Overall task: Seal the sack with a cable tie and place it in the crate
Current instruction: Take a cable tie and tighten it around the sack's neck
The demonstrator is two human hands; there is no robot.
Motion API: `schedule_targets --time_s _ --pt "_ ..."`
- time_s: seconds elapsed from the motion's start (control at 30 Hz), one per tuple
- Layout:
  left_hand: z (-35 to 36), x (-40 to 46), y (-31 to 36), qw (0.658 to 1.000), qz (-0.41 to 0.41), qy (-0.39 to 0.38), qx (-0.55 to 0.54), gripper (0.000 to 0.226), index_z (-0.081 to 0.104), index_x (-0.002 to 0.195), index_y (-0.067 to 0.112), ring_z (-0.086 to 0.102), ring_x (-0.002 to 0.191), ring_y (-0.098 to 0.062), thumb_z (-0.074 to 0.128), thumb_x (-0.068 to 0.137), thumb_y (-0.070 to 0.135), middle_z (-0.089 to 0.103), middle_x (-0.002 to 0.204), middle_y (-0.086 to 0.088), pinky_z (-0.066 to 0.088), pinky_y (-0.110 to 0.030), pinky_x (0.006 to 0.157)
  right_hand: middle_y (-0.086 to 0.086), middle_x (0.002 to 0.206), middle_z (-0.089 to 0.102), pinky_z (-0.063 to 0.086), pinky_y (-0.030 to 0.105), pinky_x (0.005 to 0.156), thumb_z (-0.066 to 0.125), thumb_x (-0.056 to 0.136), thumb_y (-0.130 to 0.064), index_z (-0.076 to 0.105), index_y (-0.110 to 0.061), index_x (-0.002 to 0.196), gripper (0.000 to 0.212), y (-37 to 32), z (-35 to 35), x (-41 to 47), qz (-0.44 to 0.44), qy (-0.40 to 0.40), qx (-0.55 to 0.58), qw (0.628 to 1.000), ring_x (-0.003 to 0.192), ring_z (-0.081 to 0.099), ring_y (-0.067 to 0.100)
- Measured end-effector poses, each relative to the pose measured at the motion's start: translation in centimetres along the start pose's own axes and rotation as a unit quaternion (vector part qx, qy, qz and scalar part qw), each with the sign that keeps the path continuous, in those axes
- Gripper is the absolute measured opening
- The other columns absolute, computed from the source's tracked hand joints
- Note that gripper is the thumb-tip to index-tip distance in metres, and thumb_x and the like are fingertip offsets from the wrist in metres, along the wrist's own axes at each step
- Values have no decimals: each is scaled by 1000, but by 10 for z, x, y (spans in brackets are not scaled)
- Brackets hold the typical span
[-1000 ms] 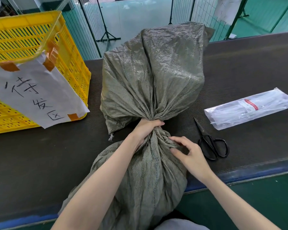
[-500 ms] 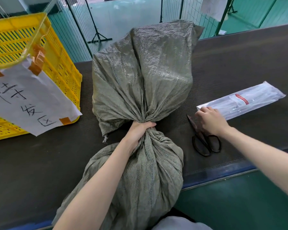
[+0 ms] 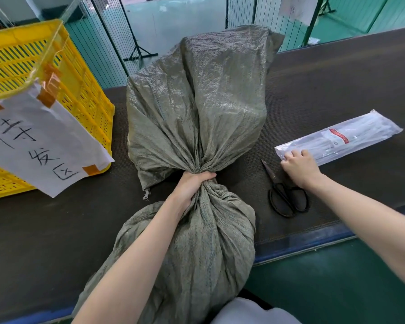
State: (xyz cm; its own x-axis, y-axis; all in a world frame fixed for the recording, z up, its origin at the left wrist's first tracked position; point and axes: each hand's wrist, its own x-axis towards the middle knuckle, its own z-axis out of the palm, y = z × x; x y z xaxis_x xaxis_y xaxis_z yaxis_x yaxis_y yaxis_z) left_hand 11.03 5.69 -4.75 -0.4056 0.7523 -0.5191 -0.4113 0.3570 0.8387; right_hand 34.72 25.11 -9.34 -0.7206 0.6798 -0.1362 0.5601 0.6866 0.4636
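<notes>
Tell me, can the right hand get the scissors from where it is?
Probably yes. The right hand rests on the end of the cable tie packet, and the black scissors lie on the table just beside it, uncovered, with nothing between. The left hand grips the sack neck.

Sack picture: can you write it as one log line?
left hand grips gathered neck of sack | right hand at near end of cable tie packet | scissors lie untouched | no tie on yet
</notes>
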Motion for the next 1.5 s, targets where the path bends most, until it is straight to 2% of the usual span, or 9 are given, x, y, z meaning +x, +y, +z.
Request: schedule_targets --time_s 0.13,0.27,0.37,0.57,0.7,0.83,1.1,1.27,1.5 --pt "0 0 0 1000 -11 0 -8 28 67 106 3 67 96 -29 70 78 3 71 103 -15 52 -40 91 4 105 64 41 35 81 53 82 -8 64 -15 96 20 -1 -5 -4 2 3 -1 1000 101 58 28" --pt "0 0 0 1000 -16 0 -8 29 67 106 3 67 96 -30 70 78 3 71 104 -16 52 -42 92 15 76 65 48 37 60 74 55 6 62 -5 76 26 -4 -5 -5 22 86 77 993 70 63 33" --pt "-1 0 0 1000 -19 1 -2 33 66 109 4 67 97 -29 72 77 6 71 105 -15 52 -42 92 17 73 65 48 40 62 68 68 8 54 -2 83 23 -16 -19 -7 27 131 185 974 71 62 35" --pt "-1 -1 0 1000 -12 4 5 30 68 106 5 67 98 -28 73 76 7 71 105 -14 52 -41 93 10 67 58 41 40 53 34 99 -18 38 -9 96 10 -49 -55 -22 -1 165 484 859 54 54 29" --pt "1 -4 2 1000 -3 6 -6 25 67 105 5 67 92 -25 69 80 5 70 102 -13 54 -32 83 0 66 47 35 26 57 42 98 -15 42 -9 93 8 -71 -83 -32 -13 186 626 757 55 41 14" --pt "3 -8 3 1000 0 7 -23 26 68 105 3 67 94 -27 70 79 5 70 105 -16 53 -36 89 4 72 58 37 16 64 55 92 -8 55 -6 85 7 -93 -97 -39 7 171 688 705 66 50 8" --pt "2 -13 12 998 3 -6 56 24 70 98 6 70 74 -12 76 76 13 74 94 -8 55 -17 64 6 81 62 40 7 67 72 77 -3 72 -8 79 6 -122 -114 -37 49 172 709 682 71 57 1" --pt "0 -18 20 995 20 6 93 11 68 84 12 65 53 3 74 78 6 69 76 1 48 -8 49 5 77 59 39 9 64 74 74 -2 71 -6 76 5 -132 -121 -28 61 167 673 718 69 56 15" --pt "-1 -15 16 997 24 3 77 16 70 88 9 70 64 -7 76 74 3 72 85 -6 53 -14 55 2 71 61 41 26 66 74 75 -7 70 -6 76 4 -125 -124 -22 68 140 647 747 65 54 15"
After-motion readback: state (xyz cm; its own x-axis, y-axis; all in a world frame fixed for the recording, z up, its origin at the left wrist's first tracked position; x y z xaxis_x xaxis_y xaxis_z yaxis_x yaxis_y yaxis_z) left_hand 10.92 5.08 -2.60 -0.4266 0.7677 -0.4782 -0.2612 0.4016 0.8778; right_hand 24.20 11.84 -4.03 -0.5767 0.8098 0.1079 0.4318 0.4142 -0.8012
